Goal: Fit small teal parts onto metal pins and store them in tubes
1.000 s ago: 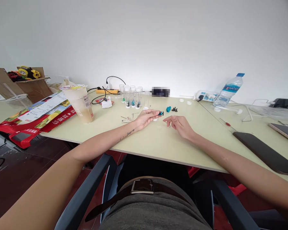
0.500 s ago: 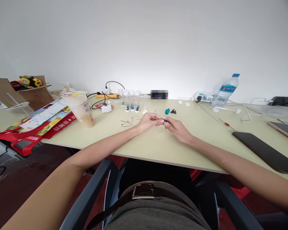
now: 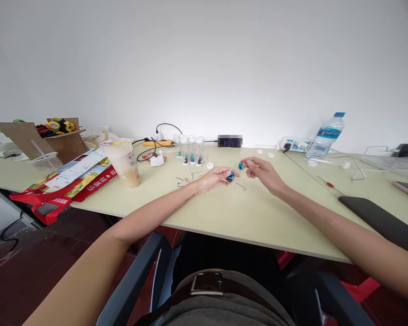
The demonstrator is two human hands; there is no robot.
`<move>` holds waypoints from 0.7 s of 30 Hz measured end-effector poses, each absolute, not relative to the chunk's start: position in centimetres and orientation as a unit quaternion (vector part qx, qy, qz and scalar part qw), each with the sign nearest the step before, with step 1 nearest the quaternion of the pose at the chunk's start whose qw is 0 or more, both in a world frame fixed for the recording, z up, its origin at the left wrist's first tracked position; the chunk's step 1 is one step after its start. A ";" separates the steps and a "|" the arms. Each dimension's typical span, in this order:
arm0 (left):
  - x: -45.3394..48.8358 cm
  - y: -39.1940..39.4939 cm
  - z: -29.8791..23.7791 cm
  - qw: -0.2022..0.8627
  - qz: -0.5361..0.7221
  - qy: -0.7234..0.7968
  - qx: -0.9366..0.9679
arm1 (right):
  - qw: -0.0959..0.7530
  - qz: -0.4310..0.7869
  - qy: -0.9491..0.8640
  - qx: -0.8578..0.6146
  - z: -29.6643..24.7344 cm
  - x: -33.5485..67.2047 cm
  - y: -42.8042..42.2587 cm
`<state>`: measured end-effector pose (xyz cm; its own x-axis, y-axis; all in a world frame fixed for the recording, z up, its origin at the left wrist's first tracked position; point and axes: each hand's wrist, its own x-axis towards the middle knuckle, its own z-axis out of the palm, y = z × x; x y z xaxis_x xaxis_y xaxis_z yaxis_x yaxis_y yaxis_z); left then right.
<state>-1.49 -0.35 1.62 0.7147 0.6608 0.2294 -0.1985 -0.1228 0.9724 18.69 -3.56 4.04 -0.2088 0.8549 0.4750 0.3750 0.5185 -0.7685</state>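
My left hand (image 3: 215,179) is closed, its thumb and fingertips pinching a small shiny blue part (image 3: 230,176) just above the table. A thin upright sliver shows beside the part; I cannot make out what it is. My right hand (image 3: 260,173) is to the right, its fingers bent and apart, with the index finger reaching over a small teal cluster of parts (image 3: 241,166) on the table. Its fingertips are partly hidden, and no object shows in them. An L-shaped hex key (image 3: 241,186) lies on the table between the hands. More thin metal pieces (image 3: 184,182) lie beyond my left forearm.
Several clear tubes (image 3: 191,151) with small parts inside stand at the back. A drink cup (image 3: 124,165) and a red bag (image 3: 88,183) are at left. To the right are a water bottle (image 3: 326,136), a power strip (image 3: 297,145) and a dark phone (image 3: 377,219).
My hands have come apart. The right has moved right and away from me, over where black screws lay. The left keeps the blue part, and the hex key now shows on the table.
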 end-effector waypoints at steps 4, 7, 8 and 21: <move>-2.0 0.0 2.4 0.629 0.314 0.194 0.684 | 0.458 0.337 -0.740 -0.360 5.4 18.7 -2.5; -2.4 1.0 2.9 0.606 0.307 0.185 0.710 | 0.442 0.310 -0.759 -0.364 6.2 18.2 -1.8; -2.7 1.5 3.1 0.594 0.299 0.179 0.725 | 0.443 0.296 -0.764 -0.364 6.5 18.0 -1.5; -2.9 9.7 6.9 0.080 0.468 0.482 0.737 | 0.538 0.021 -0.746 -0.391 11.7 14.9 2.0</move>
